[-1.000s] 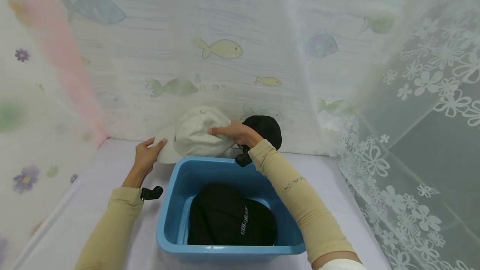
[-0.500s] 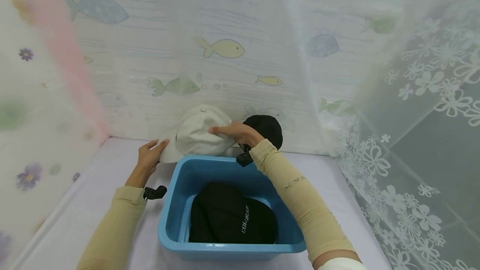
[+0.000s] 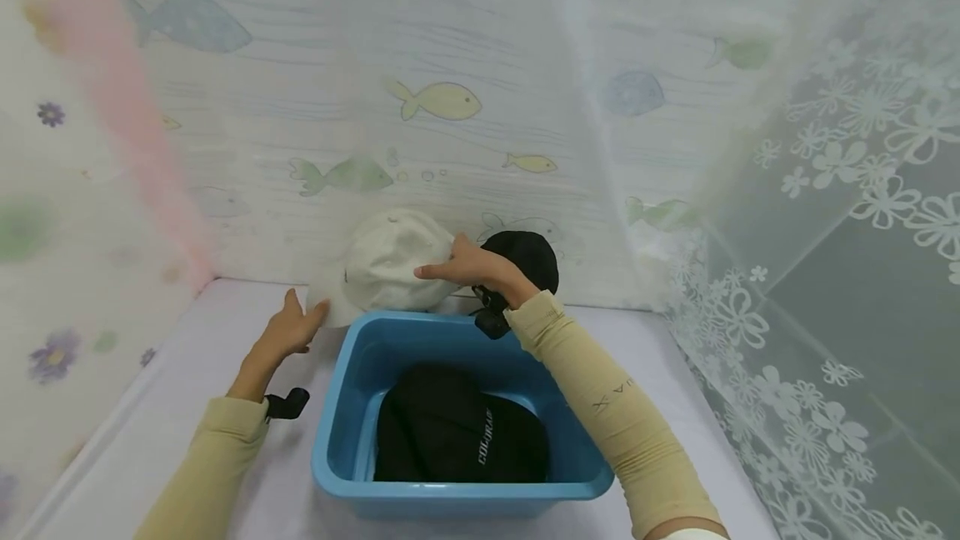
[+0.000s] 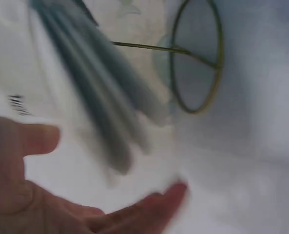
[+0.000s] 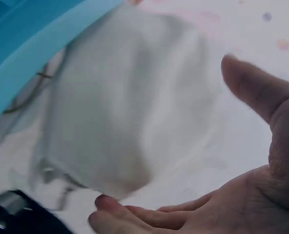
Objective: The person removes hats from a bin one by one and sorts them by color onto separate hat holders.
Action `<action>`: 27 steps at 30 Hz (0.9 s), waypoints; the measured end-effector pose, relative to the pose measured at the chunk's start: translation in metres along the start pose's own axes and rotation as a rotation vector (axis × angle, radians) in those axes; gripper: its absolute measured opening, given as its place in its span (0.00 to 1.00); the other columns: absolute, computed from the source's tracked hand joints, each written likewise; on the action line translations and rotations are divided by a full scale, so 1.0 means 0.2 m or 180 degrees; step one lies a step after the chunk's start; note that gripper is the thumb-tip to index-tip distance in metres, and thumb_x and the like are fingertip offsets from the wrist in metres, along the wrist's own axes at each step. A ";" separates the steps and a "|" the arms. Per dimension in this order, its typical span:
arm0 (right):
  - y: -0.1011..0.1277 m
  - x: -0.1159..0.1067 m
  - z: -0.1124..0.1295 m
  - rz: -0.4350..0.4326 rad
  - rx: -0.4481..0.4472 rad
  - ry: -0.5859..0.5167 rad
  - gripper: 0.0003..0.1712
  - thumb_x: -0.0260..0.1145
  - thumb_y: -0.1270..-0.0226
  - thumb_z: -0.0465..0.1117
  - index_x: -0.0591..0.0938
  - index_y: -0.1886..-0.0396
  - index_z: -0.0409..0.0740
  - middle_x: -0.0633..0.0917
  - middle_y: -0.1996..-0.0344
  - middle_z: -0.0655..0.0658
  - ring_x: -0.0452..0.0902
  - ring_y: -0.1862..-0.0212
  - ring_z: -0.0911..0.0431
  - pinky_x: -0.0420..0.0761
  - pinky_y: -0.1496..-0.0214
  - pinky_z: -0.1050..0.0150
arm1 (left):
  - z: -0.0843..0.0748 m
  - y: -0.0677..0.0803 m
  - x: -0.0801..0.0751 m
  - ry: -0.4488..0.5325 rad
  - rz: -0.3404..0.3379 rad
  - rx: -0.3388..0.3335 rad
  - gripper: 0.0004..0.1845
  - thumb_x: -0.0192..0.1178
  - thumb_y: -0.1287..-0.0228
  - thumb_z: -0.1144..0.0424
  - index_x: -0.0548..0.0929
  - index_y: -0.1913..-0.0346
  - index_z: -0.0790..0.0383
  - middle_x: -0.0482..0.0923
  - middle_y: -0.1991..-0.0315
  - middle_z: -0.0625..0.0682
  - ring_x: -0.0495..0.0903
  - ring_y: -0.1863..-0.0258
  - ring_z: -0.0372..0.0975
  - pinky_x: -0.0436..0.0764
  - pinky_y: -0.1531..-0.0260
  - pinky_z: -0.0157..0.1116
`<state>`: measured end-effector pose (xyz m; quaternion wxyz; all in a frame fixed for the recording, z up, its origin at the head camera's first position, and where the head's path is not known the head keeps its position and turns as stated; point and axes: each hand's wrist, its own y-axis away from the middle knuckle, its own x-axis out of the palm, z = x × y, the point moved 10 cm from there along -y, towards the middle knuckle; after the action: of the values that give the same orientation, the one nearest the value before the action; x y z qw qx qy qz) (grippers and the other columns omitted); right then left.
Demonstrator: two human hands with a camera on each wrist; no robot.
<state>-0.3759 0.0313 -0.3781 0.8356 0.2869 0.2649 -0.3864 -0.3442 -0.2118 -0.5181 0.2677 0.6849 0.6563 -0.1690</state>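
Note:
A white cap (image 3: 397, 261) sits behind the basin against the back curtain, its brim pointing left. My left hand (image 3: 285, 332) is beside the brim, thumb and fingers spread; in the left wrist view they stand apart from the blurred layered brim edges (image 4: 95, 97). At the cap's right side is my right hand (image 3: 480, 267). In the right wrist view its thumb is clear of the white cap (image 5: 129, 107), while its fingertips are at the cap's lower edge; whether they touch cannot be told. A black cap (image 3: 531, 257) is partly hidden behind the right hand.
A blue basin (image 3: 330, 440) stands in front of the caps. In it lies a black cap (image 3: 457, 432) with white lettering. A thin gold wire ring with a stem (image 4: 221, 44) stands under the brims. White cloth covers the table (image 3: 195, 357); patterned curtains surround it.
My left hand has let go of the brim and drawn slightly left and down, its fingers spreading. The right thumb has come away from the white cap. The basin stays put.

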 end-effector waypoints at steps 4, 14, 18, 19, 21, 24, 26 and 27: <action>0.11 -0.01 0.16 -0.0162 -0.0546 0.0366 0.46 0.60 0.22 0.50 0.47 0.21 0.34 0.58 0.26 0.32 0.61 0.28 0.42 0.68 0.28 0.48 | -0.15 0.09 -0.04 -0.0613 0.0006 0.0389 0.47 0.40 0.19 0.46 0.32 0.26 0.86 0.49 0.30 0.87 0.60 0.33 0.76 0.68 0.38 0.68; 0.47 0.11 0.27 0.0110 -0.0668 0.0565 0.40 0.53 0.19 0.57 0.53 0.17 0.47 0.58 0.20 0.46 0.53 0.20 0.51 0.59 0.20 0.50 | -0.51 0.43 -0.10 -0.0703 -0.0015 0.1417 0.37 0.44 0.18 0.45 0.50 0.18 0.63 0.49 0.20 0.66 0.44 0.21 0.65 0.49 0.30 0.71; 0.57 0.23 0.24 0.0554 -0.0752 0.0651 0.36 0.54 0.19 0.55 0.59 0.19 0.46 0.64 0.22 0.47 0.59 0.22 0.54 0.62 0.21 0.52 | -0.53 0.55 -0.04 -0.0839 0.0101 0.1734 0.34 0.46 0.18 0.48 0.54 0.18 0.57 0.49 0.18 0.60 0.39 0.19 0.60 0.43 0.28 0.70; 0.59 0.26 0.22 0.0669 -0.0749 0.0714 0.36 0.54 0.19 0.55 0.60 0.19 0.46 0.65 0.22 0.48 0.59 0.22 0.54 0.62 0.21 0.53 | -0.53 0.58 -0.02 -0.0904 0.0132 0.1812 0.33 0.47 0.19 0.48 0.55 0.18 0.56 0.49 0.18 0.59 0.39 0.19 0.60 0.42 0.27 0.69; 0.61 0.33 0.17 0.0849 -0.0718 0.0871 0.36 0.54 0.19 0.56 0.61 0.20 0.47 0.65 0.22 0.49 0.59 0.22 0.56 0.62 0.21 0.54 | -0.53 0.63 0.03 -0.1048 0.0226 0.1946 0.32 0.47 0.19 0.49 0.56 0.18 0.53 0.49 0.18 0.57 0.40 0.19 0.58 0.39 0.24 0.64; 0.59 0.42 0.07 0.1008 -0.0639 0.1048 0.37 0.54 0.20 0.58 0.61 0.20 0.47 0.65 0.22 0.50 0.59 0.22 0.57 0.62 0.21 0.56 | -0.52 0.69 0.11 -0.1276 0.0303 0.2129 0.32 0.49 0.19 0.48 0.57 0.19 0.48 0.51 0.18 0.53 0.43 0.18 0.56 0.37 0.21 0.57; 0.57 0.48 0.00 0.1089 -0.0616 0.1101 0.39 0.54 0.20 0.58 0.60 0.19 0.45 0.64 0.22 0.49 0.58 0.22 0.56 0.61 0.21 0.56 | -0.51 0.72 0.15 -0.1444 0.0305 0.2270 0.31 0.49 0.20 0.48 0.59 0.19 0.47 0.53 0.19 0.51 0.47 0.19 0.55 0.35 0.20 0.49; 0.55 0.52 -0.04 0.1145 -0.0606 0.1131 0.40 0.55 0.21 0.59 0.59 0.19 0.45 0.63 0.21 0.48 0.57 0.21 0.56 0.60 0.21 0.56 | -0.51 0.74 0.16 -0.1518 0.0291 0.2348 0.31 0.50 0.20 0.47 0.59 0.19 0.47 0.54 0.19 0.50 0.48 0.19 0.55 0.33 0.20 0.44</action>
<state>-0.2315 0.0450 -0.4217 0.8545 0.3127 0.3873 -0.1486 -0.2083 -0.1245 -0.4334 0.1565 0.7047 0.4410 -0.5333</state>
